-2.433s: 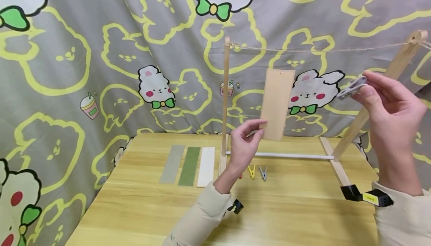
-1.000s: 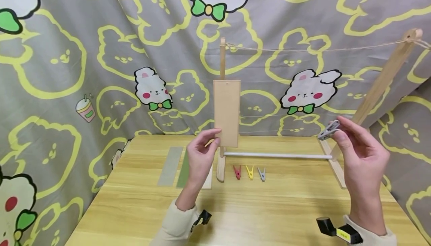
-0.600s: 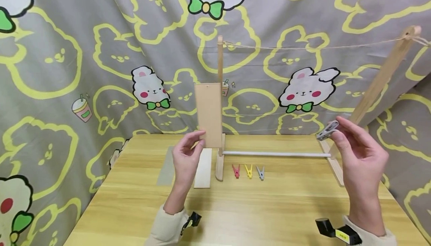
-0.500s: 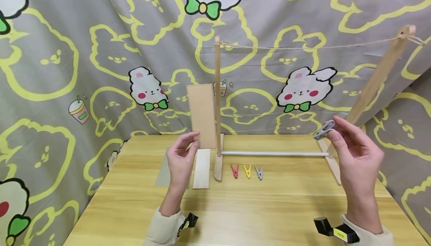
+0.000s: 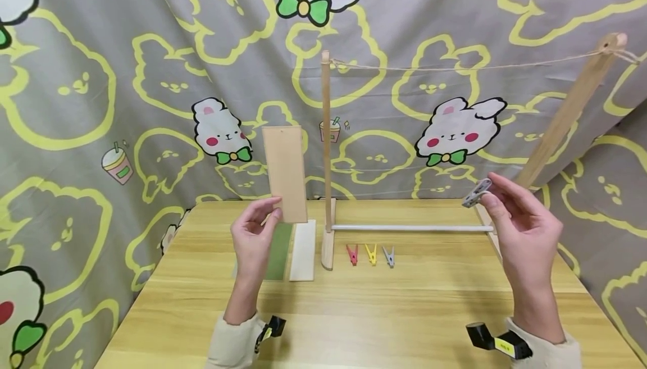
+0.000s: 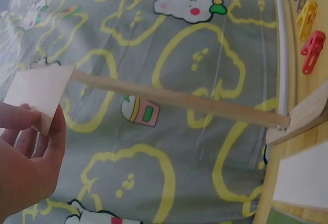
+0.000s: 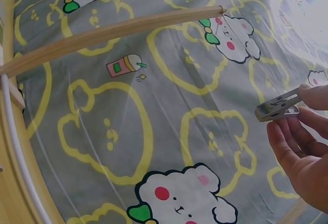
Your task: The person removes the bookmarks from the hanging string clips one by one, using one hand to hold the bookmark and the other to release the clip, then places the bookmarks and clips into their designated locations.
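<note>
My left hand [image 5: 253, 237] pinches a beige rectangular card [image 5: 285, 175] by its lower left edge. The card stands upright in the air, left of the frame's left post, with a small hole near its top. In the left wrist view thumb and fingers grip the card [image 6: 41, 88]. My right hand [image 5: 525, 228] pinches a grey clothespin [image 5: 477, 192] by its handle ends, in the air at the right. The right wrist view shows that clothespin [image 7: 277, 106] between thumb and fingers, its nose pointing left.
A wooden frame with a left post [image 5: 326, 144], a slanted right post [image 5: 566, 110], a string [image 5: 429, 68] and a white bar [image 5: 409, 227] stands at the back. Red [image 5: 352, 255], yellow [image 5: 371, 254] and grey [image 5: 388, 256] clothespins lie before it. White [image 5: 303, 251] and green [image 5: 279, 251] cards lie left.
My left hand has carried the beige card leftward, from under the string to left of the left post. My right hand has come lower and left, still holding the grey clothespin.
</note>
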A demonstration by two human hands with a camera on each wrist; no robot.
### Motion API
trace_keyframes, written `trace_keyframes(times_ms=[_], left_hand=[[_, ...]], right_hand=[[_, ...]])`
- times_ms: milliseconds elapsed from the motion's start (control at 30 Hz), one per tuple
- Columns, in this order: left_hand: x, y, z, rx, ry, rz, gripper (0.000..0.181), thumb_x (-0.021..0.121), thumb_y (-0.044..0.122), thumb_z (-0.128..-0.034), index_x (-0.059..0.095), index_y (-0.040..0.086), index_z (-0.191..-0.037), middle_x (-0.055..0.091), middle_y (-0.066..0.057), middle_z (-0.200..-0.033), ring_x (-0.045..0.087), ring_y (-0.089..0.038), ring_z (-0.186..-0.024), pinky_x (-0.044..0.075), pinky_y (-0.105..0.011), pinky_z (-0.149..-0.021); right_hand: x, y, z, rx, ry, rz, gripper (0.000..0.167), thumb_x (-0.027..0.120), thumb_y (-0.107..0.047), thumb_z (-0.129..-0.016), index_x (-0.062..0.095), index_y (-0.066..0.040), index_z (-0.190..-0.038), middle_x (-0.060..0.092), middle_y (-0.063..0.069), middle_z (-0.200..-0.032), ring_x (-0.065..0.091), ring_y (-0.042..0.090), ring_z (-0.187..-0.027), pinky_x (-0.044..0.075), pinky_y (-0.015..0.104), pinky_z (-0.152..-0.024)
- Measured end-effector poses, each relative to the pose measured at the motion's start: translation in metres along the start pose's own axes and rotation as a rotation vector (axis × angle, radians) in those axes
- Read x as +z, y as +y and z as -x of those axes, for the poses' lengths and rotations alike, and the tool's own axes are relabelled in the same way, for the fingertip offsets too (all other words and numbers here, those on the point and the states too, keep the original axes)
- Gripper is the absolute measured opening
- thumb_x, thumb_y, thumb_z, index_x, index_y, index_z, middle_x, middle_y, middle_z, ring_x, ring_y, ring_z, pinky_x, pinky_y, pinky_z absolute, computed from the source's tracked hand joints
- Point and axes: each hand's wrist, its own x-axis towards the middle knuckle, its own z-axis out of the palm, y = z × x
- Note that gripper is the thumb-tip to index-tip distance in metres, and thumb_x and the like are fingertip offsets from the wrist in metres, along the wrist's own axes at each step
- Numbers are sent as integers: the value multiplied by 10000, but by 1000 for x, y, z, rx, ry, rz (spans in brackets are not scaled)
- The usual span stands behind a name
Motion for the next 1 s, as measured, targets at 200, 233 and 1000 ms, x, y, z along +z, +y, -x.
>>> trace_keyframes(times_ms=[200,233,1000], left_hand=[[-8,-1,-4,-21,16,-14,203,684,-156,-889,678,-170,-1091,757,-55,-1052,703,-115,-951,573,-195,-791],[-10,-1,-5,-21,12,-9,202,683,-155,-890,675,-175,-1091,757,-56,-1048,699,-116,-940,570,-192,-784],[-46,-17,-16,-115,83,-38,239,692,-160,-882,669,-180,-1119,752,-30,-997,651,-119,-852,565,-188,-733]], right_hand=[[-5,5,3,85,-1,132,356,660,191,-884,619,203,-1238,722,150,-1057,681,185,-944,554,183,-865],[-6,6,3,99,-2,150,355,664,179,-890,624,192,-1243,725,138,-1055,682,174,-941,553,179,-861],[-5,26,1,247,-57,340,322,701,80,-917,674,115,-1236,721,101,-1073,679,146,-998,532,168,-909]])
